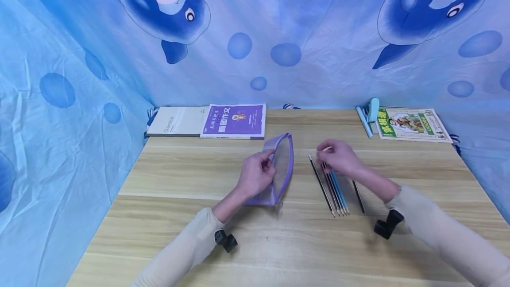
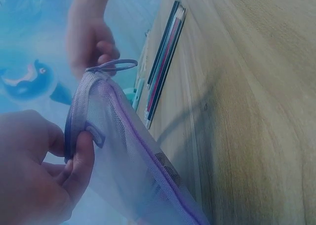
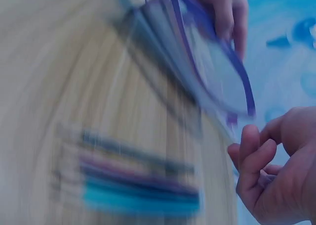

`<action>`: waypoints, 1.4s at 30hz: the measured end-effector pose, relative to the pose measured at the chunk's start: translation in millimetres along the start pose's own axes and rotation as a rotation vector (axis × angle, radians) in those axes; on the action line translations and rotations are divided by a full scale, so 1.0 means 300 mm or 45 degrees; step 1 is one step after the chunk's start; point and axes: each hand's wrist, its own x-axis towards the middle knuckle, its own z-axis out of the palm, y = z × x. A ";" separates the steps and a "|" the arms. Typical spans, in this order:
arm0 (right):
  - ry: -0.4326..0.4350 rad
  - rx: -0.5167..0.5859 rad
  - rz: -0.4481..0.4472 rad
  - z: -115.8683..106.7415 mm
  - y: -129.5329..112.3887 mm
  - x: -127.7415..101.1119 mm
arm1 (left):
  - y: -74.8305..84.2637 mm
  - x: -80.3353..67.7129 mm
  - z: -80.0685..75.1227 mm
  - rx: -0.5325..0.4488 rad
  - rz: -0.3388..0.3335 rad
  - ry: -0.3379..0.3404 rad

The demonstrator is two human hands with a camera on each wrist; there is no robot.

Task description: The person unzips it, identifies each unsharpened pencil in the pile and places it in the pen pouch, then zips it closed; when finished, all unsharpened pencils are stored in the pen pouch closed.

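Note:
My left hand (image 1: 256, 172) pinches the zippered edge of a purple mesh pencil pouch (image 1: 283, 185), whose mouth gapes toward the right. In the left wrist view the thumb and fingers grip the rim of the pouch (image 2: 143, 151). Over the far ends of several pencils (image 1: 338, 191) hovers my right hand (image 1: 340, 156), fingers loosely curled with nothing visible in them. These pencils, dark, reddish and blue, lie side by side with tips toward me. Another dark pencil (image 1: 358, 198) lies apart, partly under the right forearm. Motion blurs the right wrist view of the pencils (image 3: 140, 180).
At the back left lie a white notebook (image 1: 179, 121) and a purple book (image 1: 234, 121). Toward the back right are a light blue pen (image 1: 364, 122), a light blue stapler (image 1: 373, 110) and a green-and-cream book (image 1: 414, 124). A blue dolphin-print curtain (image 1: 303, 79) borders the wooden table (image 1: 303, 251).

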 end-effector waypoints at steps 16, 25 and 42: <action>-0.072 -0.613 -0.011 -0.192 0.190 -0.026 | -0.001 0.002 -0.005 0.002 -0.022 -0.019; -0.098 -0.580 0.036 -0.175 0.215 -0.021 | -0.004 -0.001 0.001 0.004 -0.031 -0.029; -0.118 -0.587 0.103 -0.139 0.210 -0.019 | -0.004 -0.009 0.006 0.010 -0.036 -0.017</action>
